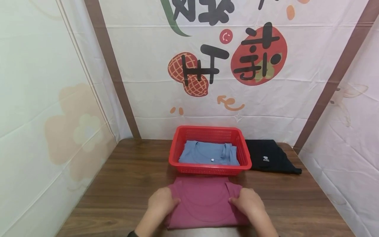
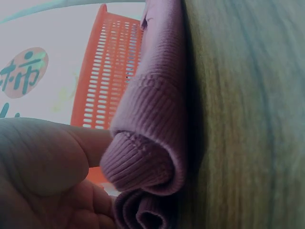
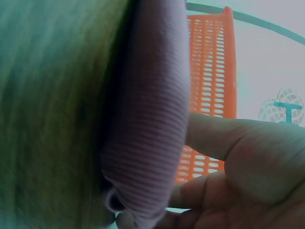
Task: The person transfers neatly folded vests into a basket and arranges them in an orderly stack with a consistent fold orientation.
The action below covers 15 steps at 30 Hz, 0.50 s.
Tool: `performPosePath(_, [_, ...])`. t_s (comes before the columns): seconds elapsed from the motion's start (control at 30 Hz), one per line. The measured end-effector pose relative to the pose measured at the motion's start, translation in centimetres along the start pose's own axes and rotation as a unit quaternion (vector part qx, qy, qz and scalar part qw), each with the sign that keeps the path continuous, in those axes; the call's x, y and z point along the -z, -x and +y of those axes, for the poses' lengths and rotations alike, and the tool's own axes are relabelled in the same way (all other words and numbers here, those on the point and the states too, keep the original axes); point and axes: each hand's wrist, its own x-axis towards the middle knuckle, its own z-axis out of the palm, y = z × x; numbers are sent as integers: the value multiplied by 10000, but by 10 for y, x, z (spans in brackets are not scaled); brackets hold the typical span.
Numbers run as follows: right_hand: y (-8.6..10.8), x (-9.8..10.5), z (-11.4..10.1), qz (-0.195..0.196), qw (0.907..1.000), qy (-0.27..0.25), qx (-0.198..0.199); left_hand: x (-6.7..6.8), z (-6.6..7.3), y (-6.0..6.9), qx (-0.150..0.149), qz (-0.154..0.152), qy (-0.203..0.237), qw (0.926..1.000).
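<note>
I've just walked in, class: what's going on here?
A person grips a folded maroon garment by its sides, left hand at one, right hand at the other. It is in front of a red basket holding a folded blue garment; a black garment lies on the table beside the basket.

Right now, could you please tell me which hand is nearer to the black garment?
The right hand: it holds the right edge of the maroon garment, with the black garment beyond and rightward. The left hand is farther off, at the left edge.
</note>
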Motion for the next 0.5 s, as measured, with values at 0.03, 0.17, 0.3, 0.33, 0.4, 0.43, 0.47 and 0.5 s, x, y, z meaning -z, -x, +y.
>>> performPosePath(0.03, [0,-1,0,43,10000,16,41,-1,1,-1,13,-5,-1,10000])
performPosePath(0.17, [0,-4,-3,104,9999,48,30,-2,3,-2,57,-7,17,10000])
performPosePath(0.3, [0,-6,-6,93,9999,-50,38,-4,3,-4,60,-5,168,9998])
performPosePath(0.33, [0,-7,-6,103,9999,-80,67,-4,3,-4,51,-7,224,9997])
performPosePath(0.4, [-1,-8,-7,123,9997,-131,133,-5,2,-5,47,-20,344,9994])
performPosePath(0.43, [-2,-8,-7,121,9997,-161,153,-5,1,-6,41,-28,399,9992])
performPosePath(0.47, [-2,-8,-8,103,9996,-206,151,-5,0,-6,36,-42,451,9990])
performPosePath(0.5, [-3,-8,-8,76,9996,-245,150,-5,0,-7,46,-67,504,9987])
